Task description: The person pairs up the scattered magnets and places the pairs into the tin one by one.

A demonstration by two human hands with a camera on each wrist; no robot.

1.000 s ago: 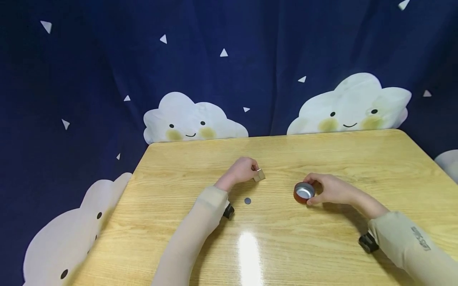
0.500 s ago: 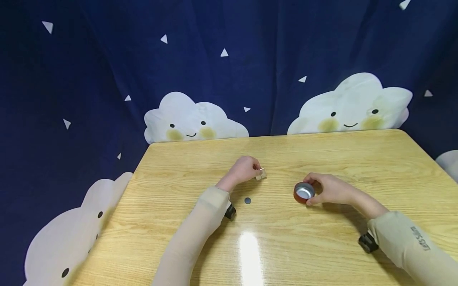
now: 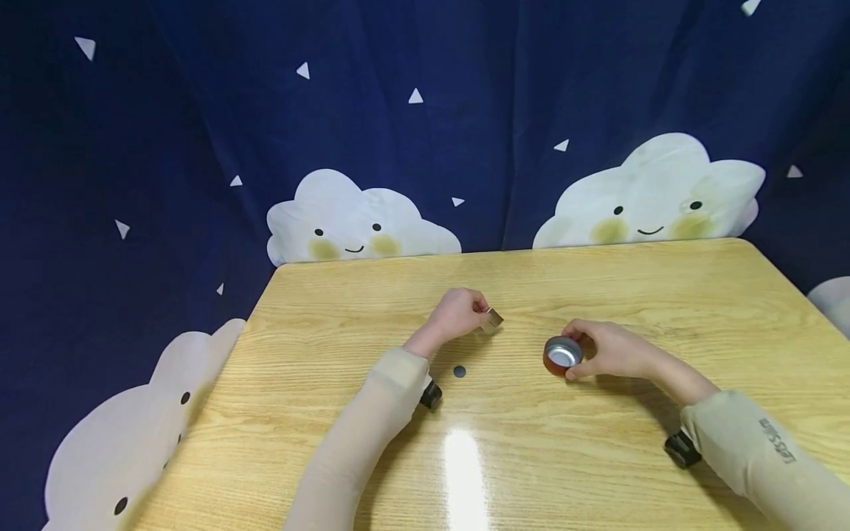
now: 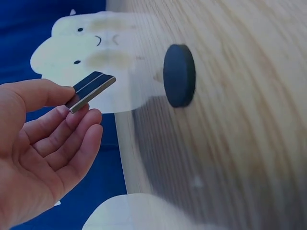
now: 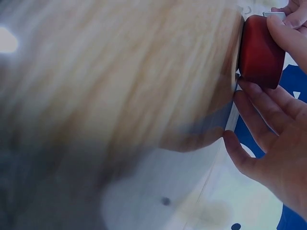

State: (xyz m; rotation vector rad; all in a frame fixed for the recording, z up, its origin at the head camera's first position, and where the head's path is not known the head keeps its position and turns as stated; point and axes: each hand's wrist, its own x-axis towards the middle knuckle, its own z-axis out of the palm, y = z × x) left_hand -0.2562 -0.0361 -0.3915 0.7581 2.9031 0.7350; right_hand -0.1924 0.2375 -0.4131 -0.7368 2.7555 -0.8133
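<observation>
In the head view, my left hand (image 3: pixel 458 313) pinches a small, thin metal plate (image 3: pixel 492 320) between thumb and fingertips, above the table. Seen from the left wrist, the plate (image 4: pixel 92 91) has a dark face crossed by a light line and a silvery edge. Nearer to me lies a dark round disc (image 3: pixel 460 372), flat on the wood. To the right, my right hand (image 3: pixel 614 350) holds a shallow round red tin (image 3: pixel 553 365), silvery inside, its opening facing up. In the right wrist view the tin's red side (image 5: pixel 261 52) sits between thumb and fingers, against the tabletop.
The light wooden table (image 3: pixel 531 457) has a glare patch near its front. A dark blue curtain (image 3: pixel 478 110) with white clouds hangs behind it and along its left side. Black wrist cameras sit under both sleeves, close to the tabletop.
My left hand has shifted slightly to the right, and the metal plate has turned in its fingertips. My right hand and the red tin stay nearly in place. The dark disc lies unmoved.
</observation>
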